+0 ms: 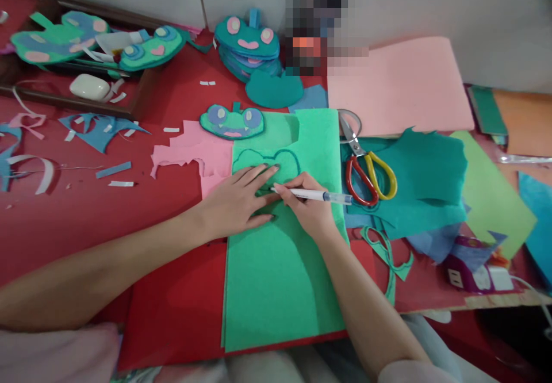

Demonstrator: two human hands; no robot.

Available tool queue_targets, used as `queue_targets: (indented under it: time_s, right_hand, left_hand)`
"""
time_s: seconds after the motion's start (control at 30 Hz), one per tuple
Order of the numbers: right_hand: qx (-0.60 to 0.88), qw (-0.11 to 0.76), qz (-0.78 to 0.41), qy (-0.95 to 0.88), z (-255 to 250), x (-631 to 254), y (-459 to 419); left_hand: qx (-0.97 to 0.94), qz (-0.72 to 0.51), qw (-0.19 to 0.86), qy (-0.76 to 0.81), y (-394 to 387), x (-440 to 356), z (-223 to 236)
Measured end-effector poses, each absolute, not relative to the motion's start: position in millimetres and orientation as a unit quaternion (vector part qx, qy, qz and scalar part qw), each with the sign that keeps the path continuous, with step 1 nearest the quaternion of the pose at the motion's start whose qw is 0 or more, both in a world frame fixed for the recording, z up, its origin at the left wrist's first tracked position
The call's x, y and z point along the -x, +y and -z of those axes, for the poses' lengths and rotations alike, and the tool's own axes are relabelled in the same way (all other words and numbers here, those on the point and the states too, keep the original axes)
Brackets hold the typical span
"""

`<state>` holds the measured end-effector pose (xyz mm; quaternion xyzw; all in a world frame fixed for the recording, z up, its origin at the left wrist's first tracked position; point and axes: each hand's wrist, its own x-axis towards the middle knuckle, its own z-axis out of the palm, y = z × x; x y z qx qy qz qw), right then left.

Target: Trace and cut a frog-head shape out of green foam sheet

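Observation:
My right hand (308,207) grips a white pen (313,194), its tip on a sheet of green felt (280,291). Spread flat on the same felt, my left hand (239,202) lies just left of the pen tip. Above my fingers a drawn outline (269,157) with two rounded bumps shows on the felt; its lower part is hidden by my hands. A finished felt frog face (233,122) with blue eye patches rests at the felt's upper left edge. Pink felt (190,156) with a cut edge lies beside the sheet.
Scissors (362,167) with red and yellow handles lie right of the felt, on teal felt (435,170). Stacked felt faces (248,46) stand at the back. A wooden tray (142,98) at left holds more faces. A purple power strip (470,274) sits at the right.

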<state>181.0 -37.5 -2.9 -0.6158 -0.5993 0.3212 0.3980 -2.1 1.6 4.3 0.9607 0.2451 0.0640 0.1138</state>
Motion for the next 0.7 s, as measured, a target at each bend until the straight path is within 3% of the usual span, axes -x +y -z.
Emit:
queue_targets:
  time_s: [0.1, 0.3, 0.7]
  right_hand:
    - [0.599, 0.437, -0.359, -0.567, 2, -182, -36]
    - [0.583, 0.595, -0.397, -0.386, 1, -189, -25]
    - [0.594, 0.586, -0.399, -0.38, 4, -189, -20]
  left_hand:
    - [-0.961, -0.067, 0.112, 0.246, 1, 2, -4]
    - [-0.959, -0.065, 0.105, 0.257, 0, 1, -3]
    - [-0.985, -0.047, -0.053, 0.158, -34, -5, -14]
